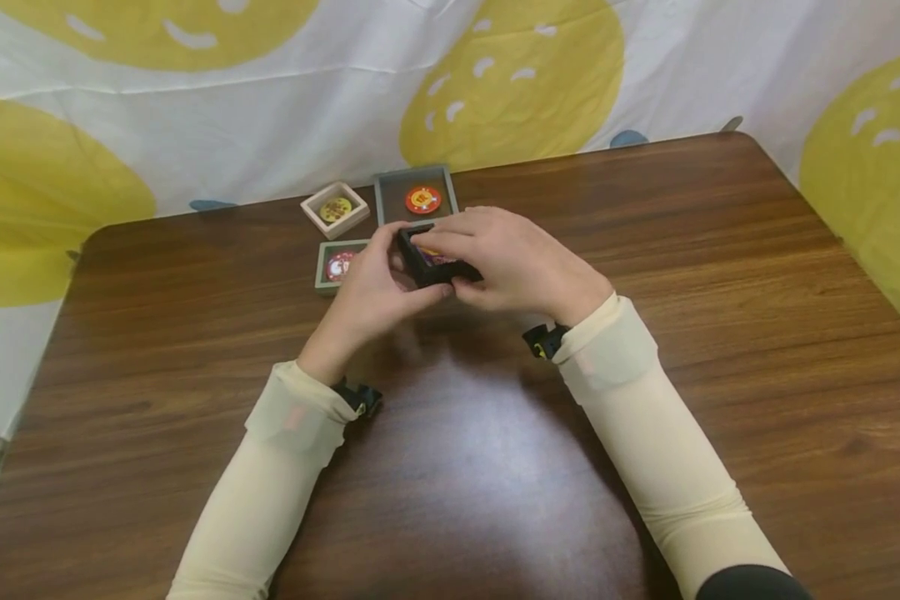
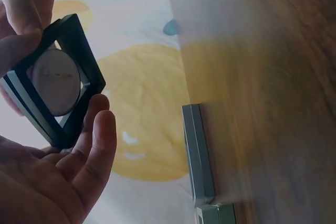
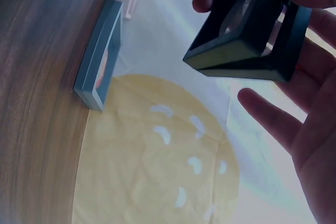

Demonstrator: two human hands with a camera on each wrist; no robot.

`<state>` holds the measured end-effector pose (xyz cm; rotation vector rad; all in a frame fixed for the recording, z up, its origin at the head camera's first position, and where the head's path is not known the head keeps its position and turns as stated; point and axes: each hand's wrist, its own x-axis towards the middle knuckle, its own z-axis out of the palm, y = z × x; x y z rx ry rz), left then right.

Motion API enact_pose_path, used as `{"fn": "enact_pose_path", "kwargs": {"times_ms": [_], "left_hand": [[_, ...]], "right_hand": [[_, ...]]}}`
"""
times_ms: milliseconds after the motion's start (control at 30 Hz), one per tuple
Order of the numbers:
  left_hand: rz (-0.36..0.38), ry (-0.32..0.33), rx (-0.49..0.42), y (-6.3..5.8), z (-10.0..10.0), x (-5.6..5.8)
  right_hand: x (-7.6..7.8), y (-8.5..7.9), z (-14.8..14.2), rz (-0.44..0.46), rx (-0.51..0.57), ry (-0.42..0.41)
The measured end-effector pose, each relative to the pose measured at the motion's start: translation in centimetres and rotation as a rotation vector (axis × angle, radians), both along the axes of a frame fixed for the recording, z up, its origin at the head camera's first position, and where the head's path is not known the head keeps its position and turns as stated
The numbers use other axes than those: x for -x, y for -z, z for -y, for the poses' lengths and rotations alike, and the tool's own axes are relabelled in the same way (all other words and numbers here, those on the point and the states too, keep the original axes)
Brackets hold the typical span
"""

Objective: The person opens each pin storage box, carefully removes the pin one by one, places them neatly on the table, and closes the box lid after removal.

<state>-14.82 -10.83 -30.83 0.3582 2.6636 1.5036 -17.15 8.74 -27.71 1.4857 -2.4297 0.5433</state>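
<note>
I see the left hand (image 1: pixel 367 287) and right hand (image 1: pixel 517 262) pinching a black square display frame (image 1: pixel 422 268) above the table (image 1: pixel 720 250), presumably steadying its parted halves around the disc (image 2: pixel 56 82), with a grey frame (image 1: pixel 379 200), pink frame (image 1: pixel 354 219) and green frame (image 1: pixel 322 271) at its 12, 10 and 9 o'clock.

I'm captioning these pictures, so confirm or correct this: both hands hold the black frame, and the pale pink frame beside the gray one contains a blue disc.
The colour is wrong: the head view shows a yellow disc, not a blue one, in the pale pink frame beside the gray frame. The left hand and right hand do hold the black frame.
</note>
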Motion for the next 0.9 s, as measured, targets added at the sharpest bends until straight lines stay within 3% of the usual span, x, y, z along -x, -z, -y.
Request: {"fn": "enact_pose_path", "kwargs": {"times_ms": [167,700,900], "left_hand": [[0.013,0.004,-0.089,-0.01,-0.03,0.13],[0.026,-0.017,-0.118,0.04,-0.18,0.03],[0.025,0.062,-0.17,0.52,-0.22,0.02]], "right_hand": [[-0.01,-0.25,-0.29,0.005,0.004,0.05],[0.04,-0.32,-0.6,-0.016,0.008,0.062],[-0.01,-0.28,-0.87,-0.03,0.024,0.08]]}}
